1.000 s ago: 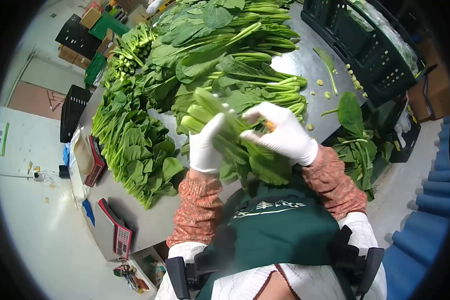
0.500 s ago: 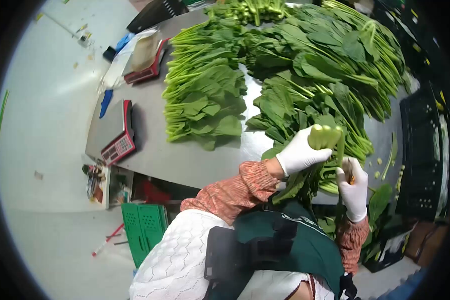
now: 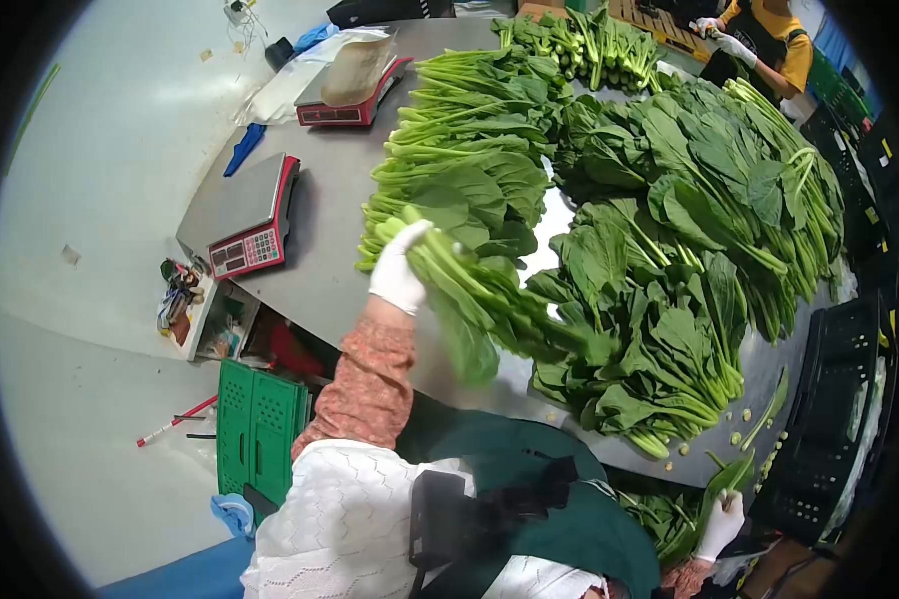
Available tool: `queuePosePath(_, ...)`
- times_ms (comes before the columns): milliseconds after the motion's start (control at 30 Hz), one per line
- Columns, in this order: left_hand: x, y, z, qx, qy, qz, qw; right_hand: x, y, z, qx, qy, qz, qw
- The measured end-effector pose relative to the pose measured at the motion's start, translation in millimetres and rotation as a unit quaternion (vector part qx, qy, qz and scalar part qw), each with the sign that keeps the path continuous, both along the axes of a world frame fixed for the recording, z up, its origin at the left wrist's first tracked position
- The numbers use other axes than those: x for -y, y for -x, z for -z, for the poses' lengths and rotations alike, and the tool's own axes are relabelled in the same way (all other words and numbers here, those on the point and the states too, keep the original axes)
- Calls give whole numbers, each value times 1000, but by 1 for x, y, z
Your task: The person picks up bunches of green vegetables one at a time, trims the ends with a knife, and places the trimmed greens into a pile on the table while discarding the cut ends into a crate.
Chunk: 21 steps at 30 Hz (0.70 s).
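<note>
My left hand point(image 3: 401, 270), in a white glove, is wrapped around the stalks of a bunch of leafy greens point(image 3: 469, 295). The stalk ends point up and left, while the leaves trail right over the table. Beside it on the left lies a row of similar greens point(image 3: 469, 150). My right hand point(image 3: 721, 524), also gloved, is low at the right, below the table edge. Its fingers are closed against a large green leaf point(image 3: 707, 509); what they hold, if anything, cannot be made out. A pile of greens point(image 3: 659, 339) lies between the hands.
Two red scales point(image 3: 250, 215) point(image 3: 354, 95) stand on the left of the metal table point(image 3: 334, 290). More greens point(image 3: 729, 180) are heaped at the back right. Black crates point(image 3: 834, 419) line the right side; a green crate point(image 3: 260, 429) stands lower left. Another person point(image 3: 769, 45) works at the far right.
My left hand has carried the bunch left, toward the row of greens. My right hand has dropped away from it, below the table edge. The view has shifted, bringing another person into sight.
</note>
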<state>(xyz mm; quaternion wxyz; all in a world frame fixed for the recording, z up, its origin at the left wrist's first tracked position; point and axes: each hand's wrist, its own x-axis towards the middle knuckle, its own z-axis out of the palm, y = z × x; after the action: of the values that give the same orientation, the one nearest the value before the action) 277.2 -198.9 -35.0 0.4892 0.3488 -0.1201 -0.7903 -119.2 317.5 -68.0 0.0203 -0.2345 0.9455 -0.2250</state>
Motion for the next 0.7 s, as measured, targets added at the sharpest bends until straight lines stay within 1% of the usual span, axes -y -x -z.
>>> queuePosePath(33,15,-14,11,18,60,-28,998,-14,3,8,0,-11,23,1000)
queuePosePath(67,33,-26,16,38,81,-31,996,-29,6,16,1,-22,46,999)
queuePosePath(100,48,-28,7,-8,49,-31,998,-48,12,30,-11,-23,53,998)
queuePosePath(133,71,-37,11,13,38,-33,999,-66,19,47,-24,-25,59,998)
queuePosePath(167,95,-37,13,14,79,-72,994,-75,23,56,-37,-26,65,997)
queuePosePath(200,124,-41,9,-22,26,-37,999,-81,24,54,-30,-90,82,992)
queuePosePath(233,147,-38,2,30,18,-86,996,-84,23,57,-28,-111,102,988)
queuePosePath(267,167,-39,0,110,82,-73,988,-89,21,61,-24,-132,122,984)
queuePosePath(300,187,-40,0,196,143,-66,968,-91,19,63,-21,-152,141,978)
queuePosePath(333,207,-40,-2,279,195,-68,938,-76,8,49,-17,-169,165,971)
queuePosePath(400,228,-22,-20,376,155,-34,913,-84,7,56,-24,-151,162,975)
queuePosePath(433,224,-17,-18,665,327,13,671,-93,6,61,-26,-145,163,976)
queuePosePath(467,229,-14,-15,695,345,23,631,-104,6,71,-40,-115,144,982)
queuePosePath(533,220,2,-23,620,330,56,710,-113,4,74,-15,-100,165,981)
queuePosePath(567,228,-6,-11,596,386,77,700,-118,3,77,-13,-89,171,981)
queuePosePath(600,238,-5,1,464,312,50,828,-122,4,81,-3,-85,152,985)
queuePosePath(633,238,3,5,318,216,30,923,-129,4,86,9,-85,139,987)
queuePosePath(667,244,-2,11,281,203,47,937,-120,6,86,-20,-113,105,988)
queuePosePath(700,254,-19,15,317,254,84,910,-120,7,84,72,-96,104,987)
